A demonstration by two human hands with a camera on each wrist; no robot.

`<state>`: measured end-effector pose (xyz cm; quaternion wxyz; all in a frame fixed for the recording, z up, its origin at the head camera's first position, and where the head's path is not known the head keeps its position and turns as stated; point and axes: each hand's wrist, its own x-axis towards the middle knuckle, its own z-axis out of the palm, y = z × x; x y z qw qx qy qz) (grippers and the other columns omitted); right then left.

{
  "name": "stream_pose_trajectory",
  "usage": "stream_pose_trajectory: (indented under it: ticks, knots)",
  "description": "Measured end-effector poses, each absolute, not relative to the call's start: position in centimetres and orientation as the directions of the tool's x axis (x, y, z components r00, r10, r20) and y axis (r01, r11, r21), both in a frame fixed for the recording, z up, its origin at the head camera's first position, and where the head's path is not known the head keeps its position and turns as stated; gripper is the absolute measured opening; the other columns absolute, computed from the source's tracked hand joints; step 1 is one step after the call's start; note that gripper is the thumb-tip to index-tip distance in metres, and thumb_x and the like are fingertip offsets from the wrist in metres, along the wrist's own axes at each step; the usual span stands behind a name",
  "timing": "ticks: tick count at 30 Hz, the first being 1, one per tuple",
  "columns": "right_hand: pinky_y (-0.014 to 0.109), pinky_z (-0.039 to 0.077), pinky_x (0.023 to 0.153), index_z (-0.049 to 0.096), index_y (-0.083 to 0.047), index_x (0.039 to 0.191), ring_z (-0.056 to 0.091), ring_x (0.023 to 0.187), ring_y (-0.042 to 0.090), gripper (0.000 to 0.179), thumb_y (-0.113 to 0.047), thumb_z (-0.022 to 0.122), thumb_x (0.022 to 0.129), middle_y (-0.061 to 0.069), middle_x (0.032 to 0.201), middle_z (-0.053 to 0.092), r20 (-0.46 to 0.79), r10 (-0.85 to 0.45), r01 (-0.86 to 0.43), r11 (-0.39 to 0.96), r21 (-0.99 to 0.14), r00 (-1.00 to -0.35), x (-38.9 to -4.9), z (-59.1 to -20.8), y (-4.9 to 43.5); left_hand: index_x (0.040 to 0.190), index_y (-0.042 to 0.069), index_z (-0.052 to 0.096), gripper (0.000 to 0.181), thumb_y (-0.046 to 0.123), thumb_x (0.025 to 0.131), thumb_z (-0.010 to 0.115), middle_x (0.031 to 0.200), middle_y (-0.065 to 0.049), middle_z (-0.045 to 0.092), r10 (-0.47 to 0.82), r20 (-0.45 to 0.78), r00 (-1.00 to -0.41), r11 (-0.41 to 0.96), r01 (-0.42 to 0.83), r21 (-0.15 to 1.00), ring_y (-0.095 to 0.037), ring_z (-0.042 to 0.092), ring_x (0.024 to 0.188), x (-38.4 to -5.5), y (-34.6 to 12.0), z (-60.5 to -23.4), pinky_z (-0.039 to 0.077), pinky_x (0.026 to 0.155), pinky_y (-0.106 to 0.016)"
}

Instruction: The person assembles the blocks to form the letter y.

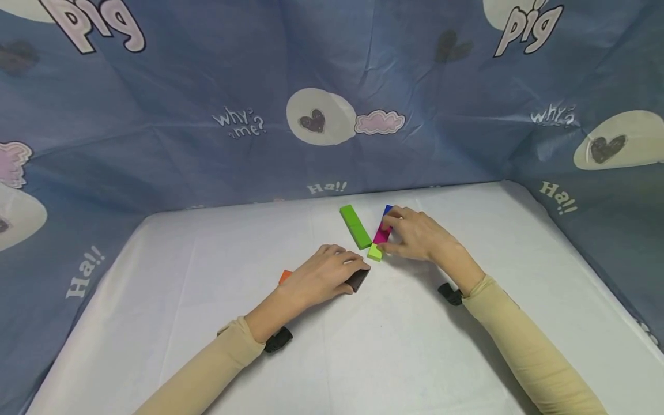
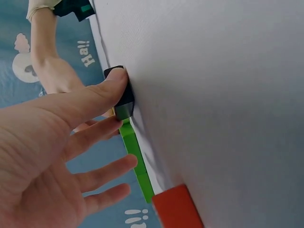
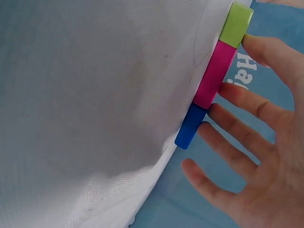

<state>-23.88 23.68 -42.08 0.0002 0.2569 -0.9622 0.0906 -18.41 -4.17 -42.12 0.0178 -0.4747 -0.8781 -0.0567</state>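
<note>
Between thumb and index finger, my left hand (image 1: pixel 317 276) pinches a dark, nearly black block (image 1: pixel 358 279), just above or on the white cloth. My right hand (image 1: pixel 419 235) rests its fingertips along a row of blocks: a lime block (image 3: pixel 236 24) at the near end, a magenta block (image 3: pixel 215 75) in the middle and a blue block (image 3: pixel 190 126) at the far end. The thumb touches the lime block, while fairly straight fingers meet the magenta and blue ones. A green strip (image 1: pixel 355 226) slants beside the row, its near end by the lime block, forming a V.
An orange-red block (image 2: pixel 178 208) lies by my left hand, mostly hidden behind it in the head view. White cloth (image 1: pixel 410 340) covers the table. A blue printed curtain (image 1: pixel 207 155) rises at the back and sides.
</note>
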Motion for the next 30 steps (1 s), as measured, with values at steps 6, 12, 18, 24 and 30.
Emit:
stream_pose_trajectory:
  ticks: [6, 12, 18, 24, 30]
  knots:
    - [0.054, 0.059, 0.094, 0.073, -0.015, 0.121, 0.068, 0.111, 0.029, 0.043, -0.049, 0.078, 0.094, 0.008, 0.135, 0.067, 0.048, -0.495, -0.495, 0.851, -0.174, -0.867, -23.8, -42.1, 23.7, 0.142, 0.023, 0.066, 0.053, 0.038, 0.095, 0.083, 0.141, -0.003, 0.069, 0.821, 0.11, -0.56, 0.559, 0.828, 0.041, -0.032, 0.066, 0.129, -18.2, -3.6, -42.4, 0.053, 0.111, -0.049]
    - [0.053, 0.059, 0.093, 0.073, -0.016, 0.121, 0.067, 0.111, 0.028, 0.043, -0.049, 0.077, 0.095, 0.007, 0.135, 0.067, 0.044, -0.491, -0.491, 0.853, -0.175, -0.87, -23.8, -42.1, 23.6, 0.142, 0.023, 0.067, 0.052, 0.039, 0.095, 0.082, 0.137, 0.0, 0.071, 0.814, 0.145, -0.563, 0.567, 0.824, 0.014, -0.029, 0.068, 0.125, -18.3, -3.1, -42.8, 0.054, 0.108, -0.047]
    - [0.051, 0.059, 0.092, 0.074, -0.017, 0.121, 0.067, 0.109, 0.027, 0.043, -0.05, 0.076, 0.095, 0.006, 0.132, 0.067, 0.049, -0.493, -0.494, 0.852, -0.176, -0.869, -23.8, -42.1, 23.6, 0.144, 0.024, 0.067, 0.052, 0.04, 0.096, 0.082, 0.139, 0.001, 0.071, 0.804, 0.122, -0.583, 0.585, 0.811, 0.022, -0.028, 0.067, 0.126, -18.1, -2.8, -42.6, 0.052, 0.11, -0.045]
    - [0.051, 0.059, 0.091, 0.074, -0.016, 0.121, 0.067, 0.108, 0.027, 0.043, -0.049, 0.077, 0.095, 0.006, 0.131, 0.067, 0.05, -0.495, -0.495, 0.851, -0.177, -0.868, -23.8, -42.1, 23.6, 0.143, 0.025, 0.068, 0.049, 0.039, 0.098, 0.081, 0.139, 0.001, 0.071, 0.8, 0.101, -0.592, 0.593, 0.805, 0.017, -0.028, 0.066, 0.128, -18.0, -2.4, -42.4, 0.051, 0.112, -0.046]
    - [0.05, 0.059, 0.091, 0.074, -0.015, 0.122, 0.067, 0.108, 0.027, 0.044, -0.049, 0.077, 0.094, 0.006, 0.132, 0.067, 0.052, -0.492, -0.492, 0.851, -0.183, -0.869, -23.8, -42.1, 23.6, 0.142, 0.026, 0.068, 0.048, 0.042, 0.099, 0.079, 0.137, 0.001, 0.071, 0.795, 0.097, -0.599, 0.603, 0.798, -0.017, -0.028, 0.066, 0.126, -17.8, -2.0, -42.3, 0.051, 0.112, -0.045]
